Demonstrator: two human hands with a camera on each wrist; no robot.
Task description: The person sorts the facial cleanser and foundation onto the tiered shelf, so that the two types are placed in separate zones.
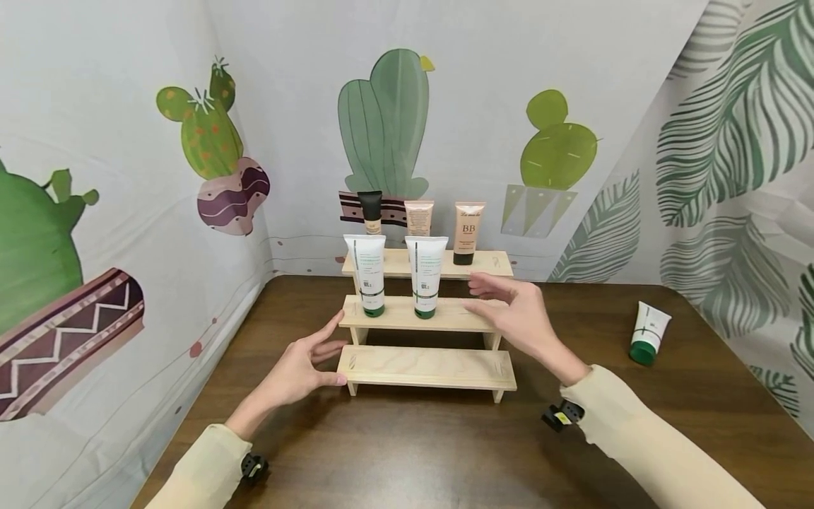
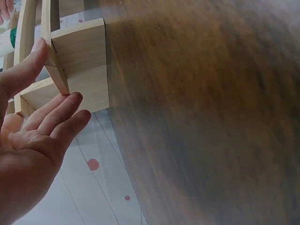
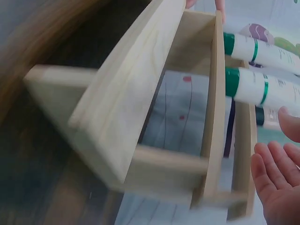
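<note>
A three-step light wooden stand (image 1: 426, 364) is at the centre of the head view. My left hand (image 1: 302, 364) is at its left end, thumb touching the bottom step and fairly straight fingers along the side. In the left wrist view, fingertips (image 2: 75, 97) meet the step's corner. Two white tubes with green caps, a left one (image 1: 369, 272) and a right one (image 1: 426, 272), stand cap-down on the middle step. Right of them, my right hand (image 1: 518, 314) hovers over that step's right end, thumb and fingers apart, holding nothing. The right wrist view shows its fingers (image 3: 274, 164) nearly straight.
On the top step stand a black-capped tube (image 1: 371, 205), a beige tube (image 1: 419, 218) and a BB cream tube (image 1: 467, 230). Another white tube (image 1: 649, 332) with a green cap lies on the brown table (image 1: 432, 452) at right. Cactus-print cloth (image 1: 305, 141) hangs behind.
</note>
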